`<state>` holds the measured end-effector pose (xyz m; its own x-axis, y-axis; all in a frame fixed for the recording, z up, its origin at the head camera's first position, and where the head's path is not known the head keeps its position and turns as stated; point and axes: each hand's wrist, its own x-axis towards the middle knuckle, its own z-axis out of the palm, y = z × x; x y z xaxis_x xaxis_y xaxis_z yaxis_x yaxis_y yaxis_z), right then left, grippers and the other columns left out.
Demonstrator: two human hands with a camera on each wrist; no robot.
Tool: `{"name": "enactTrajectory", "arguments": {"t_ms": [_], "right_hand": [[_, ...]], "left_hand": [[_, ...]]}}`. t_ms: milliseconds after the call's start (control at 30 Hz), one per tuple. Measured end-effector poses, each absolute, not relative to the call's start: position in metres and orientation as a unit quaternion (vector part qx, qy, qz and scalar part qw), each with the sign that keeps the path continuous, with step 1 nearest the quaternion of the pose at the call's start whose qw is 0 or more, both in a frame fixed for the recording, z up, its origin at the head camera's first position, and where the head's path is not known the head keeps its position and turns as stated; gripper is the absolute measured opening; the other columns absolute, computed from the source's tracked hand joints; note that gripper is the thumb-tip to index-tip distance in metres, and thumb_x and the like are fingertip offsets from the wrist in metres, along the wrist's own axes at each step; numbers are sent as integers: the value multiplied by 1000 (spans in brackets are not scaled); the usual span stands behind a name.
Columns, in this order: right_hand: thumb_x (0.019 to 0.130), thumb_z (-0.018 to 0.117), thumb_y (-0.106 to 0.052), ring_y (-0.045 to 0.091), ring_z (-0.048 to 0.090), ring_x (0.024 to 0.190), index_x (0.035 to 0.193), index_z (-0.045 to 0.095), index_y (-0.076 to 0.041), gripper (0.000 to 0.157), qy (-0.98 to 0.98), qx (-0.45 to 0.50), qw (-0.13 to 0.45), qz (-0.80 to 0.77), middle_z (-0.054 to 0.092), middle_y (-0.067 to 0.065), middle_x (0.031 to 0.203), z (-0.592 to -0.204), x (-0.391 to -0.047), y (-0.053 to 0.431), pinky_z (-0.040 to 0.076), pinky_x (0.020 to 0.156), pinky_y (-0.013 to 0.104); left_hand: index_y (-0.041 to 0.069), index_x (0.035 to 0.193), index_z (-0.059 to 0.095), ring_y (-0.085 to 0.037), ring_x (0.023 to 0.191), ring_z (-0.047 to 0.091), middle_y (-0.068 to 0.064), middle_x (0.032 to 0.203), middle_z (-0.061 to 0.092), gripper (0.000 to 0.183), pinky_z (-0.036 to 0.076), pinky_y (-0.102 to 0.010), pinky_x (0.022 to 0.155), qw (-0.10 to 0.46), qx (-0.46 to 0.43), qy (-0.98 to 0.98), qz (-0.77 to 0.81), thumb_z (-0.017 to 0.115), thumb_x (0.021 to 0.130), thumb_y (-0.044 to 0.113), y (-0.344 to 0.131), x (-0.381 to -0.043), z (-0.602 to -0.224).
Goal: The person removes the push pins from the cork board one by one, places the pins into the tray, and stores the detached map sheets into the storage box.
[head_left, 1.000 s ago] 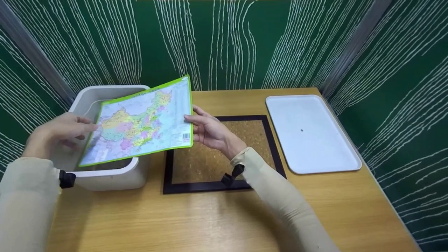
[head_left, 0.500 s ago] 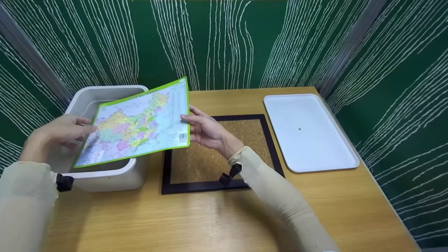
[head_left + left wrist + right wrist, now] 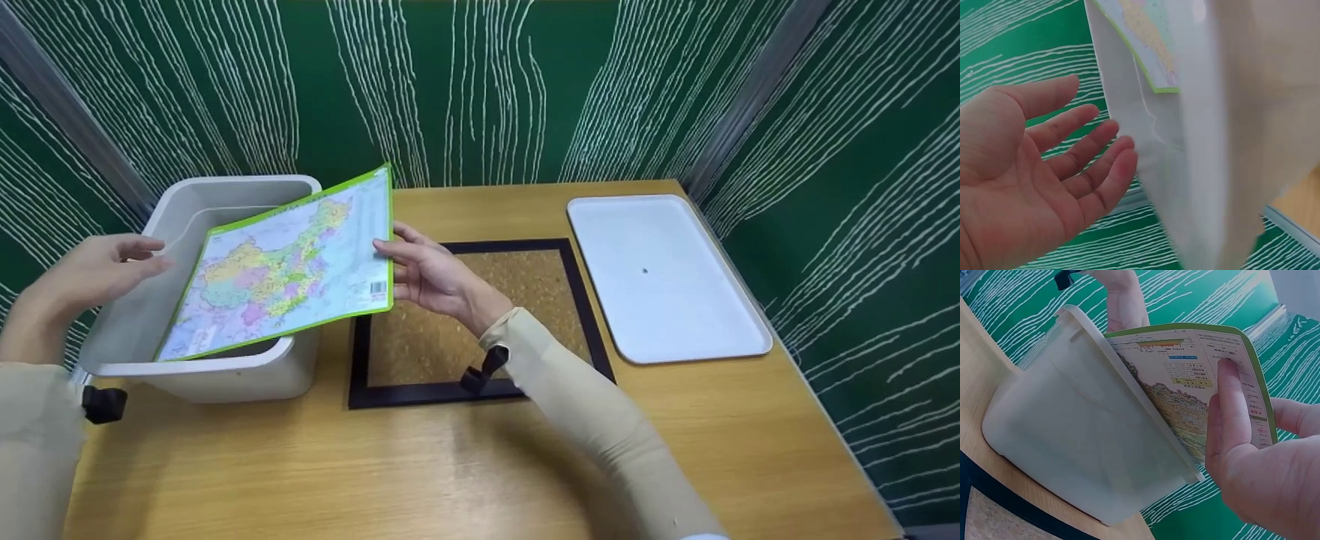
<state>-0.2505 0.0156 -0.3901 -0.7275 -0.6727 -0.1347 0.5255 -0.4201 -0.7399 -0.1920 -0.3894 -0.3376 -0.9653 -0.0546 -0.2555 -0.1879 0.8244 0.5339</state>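
A map sheet (image 3: 262, 277) with a green border slants over the mouth of a white plastic bin (image 3: 300, 367), its lower left part inside the rim. My right hand (image 3: 442, 281) pinches the sheet's right edge, thumb on the map face. In the right wrist view the fingers of the right hand (image 3: 1252, 467) lie on the back of the map sheet (image 3: 1179, 377), which is printed too. My left hand (image 3: 94, 270) is over the bin's left side, apart from the sheet. The left wrist view shows the left hand (image 3: 1044, 163) holding nothing, fingers loosely bent.
A cork board (image 3: 450, 352) with a dark frame lies on the wooden table (image 3: 420, 465), right of the bin. Beyond it, at the right, is a white tray (image 3: 675, 285). Green walls with white lines (image 3: 502, 90) enclose the table at the back and sides.
My left hand has let go of the map sheet's left edge and moved away to the left. My right hand and the sheet have shifted slightly left.
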Motion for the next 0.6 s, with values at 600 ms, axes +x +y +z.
{"name": "enactTrajectory", "arguments": {"t_ms": [600], "right_hand": [[102, 59, -10, 30, 71, 94, 146, 48, -17, 46, 415, -88, 352, -835, 66, 17, 120, -397, -248, -7, 62, 67, 37]], "left_hand": [[-7, 157, 21, -55, 114, 53, -40, 142, 40, 72, 46, -62, 93, 25, -139, 940, 311, 42, 108, 41, -424, -168, -377]]}}
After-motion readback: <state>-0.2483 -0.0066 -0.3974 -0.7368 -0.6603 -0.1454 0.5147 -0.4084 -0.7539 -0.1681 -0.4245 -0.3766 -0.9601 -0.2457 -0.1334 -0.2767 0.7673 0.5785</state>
